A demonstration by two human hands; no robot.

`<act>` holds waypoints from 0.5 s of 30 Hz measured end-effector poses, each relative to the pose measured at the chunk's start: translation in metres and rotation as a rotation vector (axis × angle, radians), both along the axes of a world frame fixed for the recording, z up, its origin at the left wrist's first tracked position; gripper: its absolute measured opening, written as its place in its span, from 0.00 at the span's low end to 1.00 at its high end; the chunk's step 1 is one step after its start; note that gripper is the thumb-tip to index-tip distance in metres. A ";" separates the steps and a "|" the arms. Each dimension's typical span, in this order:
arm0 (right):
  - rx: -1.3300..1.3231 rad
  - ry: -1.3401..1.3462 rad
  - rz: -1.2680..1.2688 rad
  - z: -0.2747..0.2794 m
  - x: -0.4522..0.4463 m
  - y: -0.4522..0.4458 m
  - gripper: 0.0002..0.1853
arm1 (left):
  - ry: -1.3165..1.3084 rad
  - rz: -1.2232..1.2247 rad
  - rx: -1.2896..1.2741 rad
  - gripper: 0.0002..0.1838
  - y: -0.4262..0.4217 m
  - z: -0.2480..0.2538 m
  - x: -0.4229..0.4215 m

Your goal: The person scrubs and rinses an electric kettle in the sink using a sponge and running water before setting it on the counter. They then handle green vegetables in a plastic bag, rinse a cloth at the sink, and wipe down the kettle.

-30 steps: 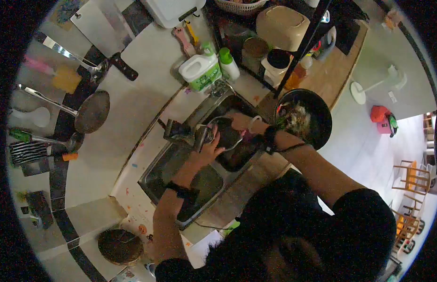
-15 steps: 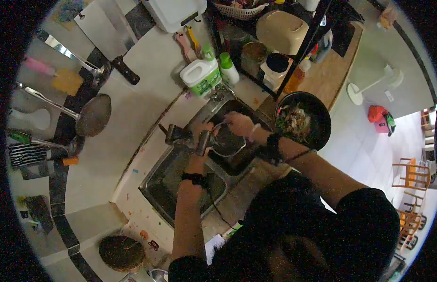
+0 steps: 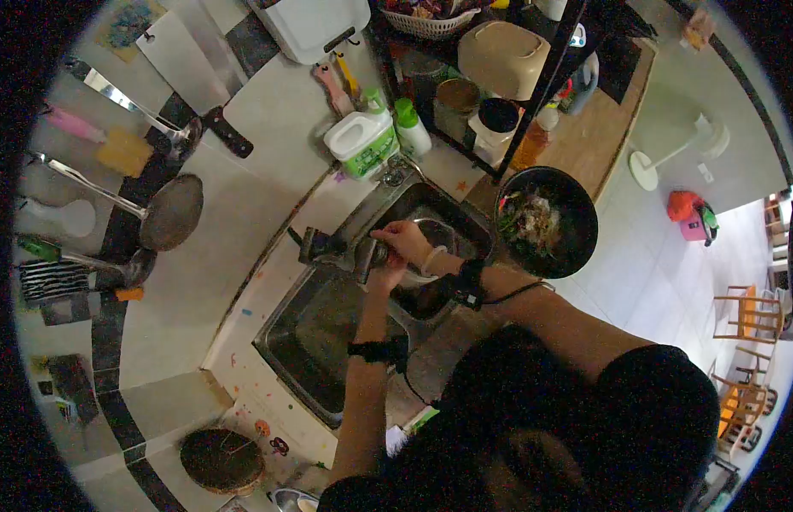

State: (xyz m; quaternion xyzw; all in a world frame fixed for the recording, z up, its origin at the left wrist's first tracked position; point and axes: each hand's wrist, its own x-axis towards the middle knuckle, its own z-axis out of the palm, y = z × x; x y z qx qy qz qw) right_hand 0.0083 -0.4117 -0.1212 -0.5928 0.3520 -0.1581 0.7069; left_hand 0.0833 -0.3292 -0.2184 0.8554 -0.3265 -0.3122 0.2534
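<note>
My right hand (image 3: 406, 242) is closed, thumb and fingers drawn together beside the end of the faucet (image 3: 367, 258). Whether it grips the faucet or something small, I cannot make out. Just below it, my left hand (image 3: 388, 276) is at the faucet's end, its fingers mostly hidden by the faucet and the right hand. Both hands are close together over the divider of the double sink (image 3: 287, 327). A round, shiny vessel with a pale rim (image 3: 445, 229) sits in the right basin, partly covered by my right hand and wrist.
Right of the sink stands a dark pan (image 3: 591, 229) holding food. Behind it rise a black rack (image 3: 533, 119) and jars. A white-green detergent jug (image 3: 362, 145) and green-capped bottle (image 3: 413, 128) stand at the wall, where a cleaver (image 3: 187, 64) and a skimmer (image 3: 172, 213) hang.
My right hand has left the vessel's rim and moved left and down to the faucet's end. My left hand has shifted slightly right and down, and more of the right basin shows.
</note>
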 end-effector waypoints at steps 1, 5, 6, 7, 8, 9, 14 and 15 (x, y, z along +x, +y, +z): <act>-0.061 0.006 -0.009 0.001 0.001 -0.002 0.14 | 0.012 0.050 0.019 0.20 0.001 -0.001 -0.002; -0.096 -0.119 0.005 0.003 -0.006 -0.012 0.12 | 0.038 0.289 0.113 0.23 0.009 0.000 -0.019; -0.100 -0.114 0.007 -0.001 -0.012 -0.018 0.12 | 0.065 0.346 0.133 0.23 0.012 0.002 -0.024; -0.128 -0.077 -0.029 -0.004 -0.016 -0.027 0.12 | 0.073 0.353 0.129 0.23 0.017 -0.012 -0.030; -0.158 -0.042 -0.058 -0.008 -0.017 -0.036 0.12 | 0.307 0.647 -0.124 0.22 0.022 -0.026 -0.036; -0.163 -0.041 -0.041 -0.009 -0.017 -0.041 0.12 | 0.538 0.937 -0.387 0.21 0.025 -0.028 -0.040; -0.395 -0.124 0.286 -0.010 -0.014 -0.020 0.09 | 0.705 0.990 -0.704 0.21 0.027 -0.027 -0.072; -1.030 0.075 0.515 -0.005 -0.014 -0.014 0.10 | 0.729 0.971 -0.750 0.21 0.027 -0.024 -0.080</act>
